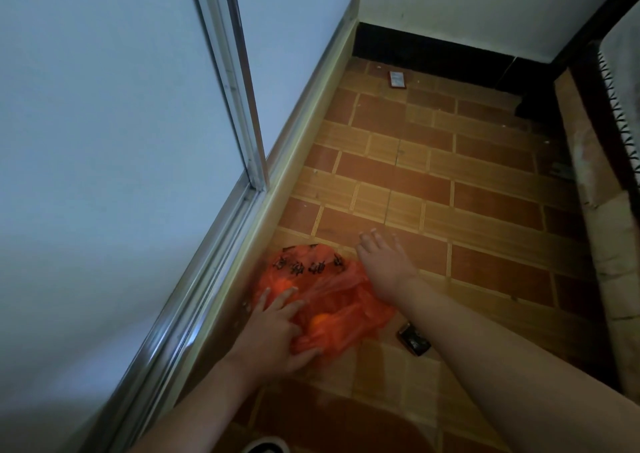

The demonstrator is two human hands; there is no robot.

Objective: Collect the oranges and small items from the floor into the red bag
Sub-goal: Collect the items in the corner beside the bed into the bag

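The red plastic bag (332, 290) lies crumpled on the tiled floor beside the door sill. An orange (320, 321) shows through its opening, and more orange shapes show through the thin plastic. My left hand (277, 328) rests on the bag's near left side, fingers and thumb closed on the plastic. My right hand (384, 265) hovers just right of the bag with fingers spread, holding nothing. A small dark packet (414, 340) lies on the floor to the right of the bag. A second small packet (397, 79) lies far off near the back wall.
A sliding glass door (138, 141) and its metal frame (249, 162) run along the left. A dark skirting (433, 54) lines the back wall. A raised ledge (595, 193) borders the right. A shoe tip (266, 445) shows at the bottom edge.
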